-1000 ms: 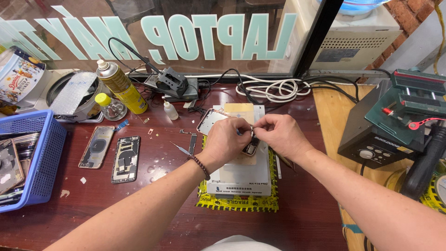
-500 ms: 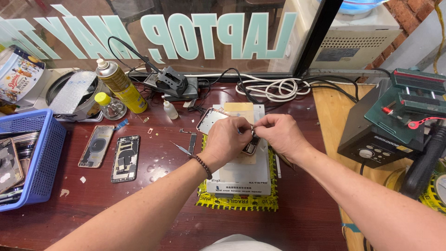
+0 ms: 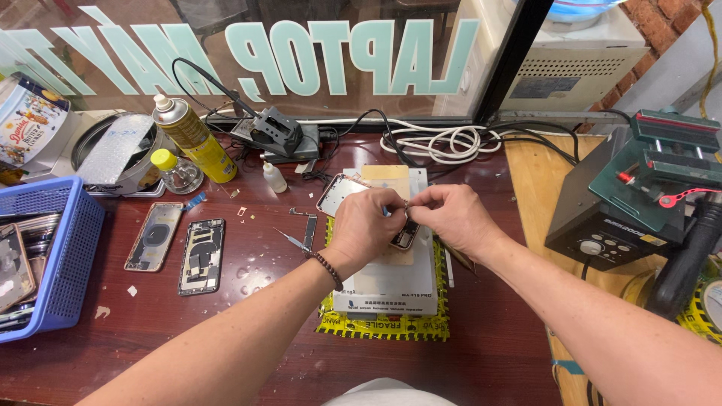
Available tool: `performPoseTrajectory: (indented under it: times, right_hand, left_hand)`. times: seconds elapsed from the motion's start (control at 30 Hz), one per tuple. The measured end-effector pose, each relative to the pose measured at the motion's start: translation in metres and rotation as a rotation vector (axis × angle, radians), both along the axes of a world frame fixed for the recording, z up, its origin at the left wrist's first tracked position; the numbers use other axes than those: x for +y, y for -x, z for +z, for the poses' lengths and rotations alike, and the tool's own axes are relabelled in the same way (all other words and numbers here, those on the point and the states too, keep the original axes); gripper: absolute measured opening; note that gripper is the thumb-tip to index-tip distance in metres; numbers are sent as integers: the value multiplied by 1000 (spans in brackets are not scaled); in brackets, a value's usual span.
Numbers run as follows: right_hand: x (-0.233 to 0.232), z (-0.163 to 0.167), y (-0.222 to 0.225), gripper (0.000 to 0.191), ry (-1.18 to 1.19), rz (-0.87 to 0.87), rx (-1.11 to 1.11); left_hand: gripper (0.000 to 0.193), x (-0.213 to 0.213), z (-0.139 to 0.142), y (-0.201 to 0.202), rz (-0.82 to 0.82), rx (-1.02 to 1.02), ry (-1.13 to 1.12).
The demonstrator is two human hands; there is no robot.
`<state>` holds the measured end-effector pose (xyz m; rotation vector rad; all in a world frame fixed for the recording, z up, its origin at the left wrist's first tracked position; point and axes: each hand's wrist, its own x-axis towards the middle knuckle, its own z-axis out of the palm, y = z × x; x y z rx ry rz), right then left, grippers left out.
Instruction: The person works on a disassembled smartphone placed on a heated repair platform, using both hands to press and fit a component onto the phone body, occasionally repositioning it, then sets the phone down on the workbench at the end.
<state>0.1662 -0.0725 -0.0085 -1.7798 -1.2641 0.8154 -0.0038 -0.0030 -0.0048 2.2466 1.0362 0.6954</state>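
White heating pad [image 3: 391,282] is set on the dark red table [image 3: 248,331] — a blue basket [image 3: 56,263] at far left. Phone frame [image 3: 350,197] is pinched over the pad by left hand [image 3: 367,223] and right hand [image 3: 450,218], mostly hidden — yellow spray can [image 3: 192,139] behind.

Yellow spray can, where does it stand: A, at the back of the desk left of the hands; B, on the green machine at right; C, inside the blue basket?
A: the yellow spray can stands upright near the window, left of both hands, outside the blue basket.
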Motion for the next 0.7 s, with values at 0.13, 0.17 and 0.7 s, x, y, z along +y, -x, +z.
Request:
performPoseTrajectory:
  times: [0.13, 0.17, 0.7]
  right_hand:
    - [2, 1, -2, 23, -9, 20, -4]
    - [3, 1, -2, 22, -2, 18, -3]
    - [7, -9, -3, 20, -48, -19, 28]
  left_hand:
    - [13, -1, -2, 3, -43, -27, -110]
    - [13, -2, -3, 3, -39, -25, -115]
    - [14, -4, -3, -5, 63, -10, -3]
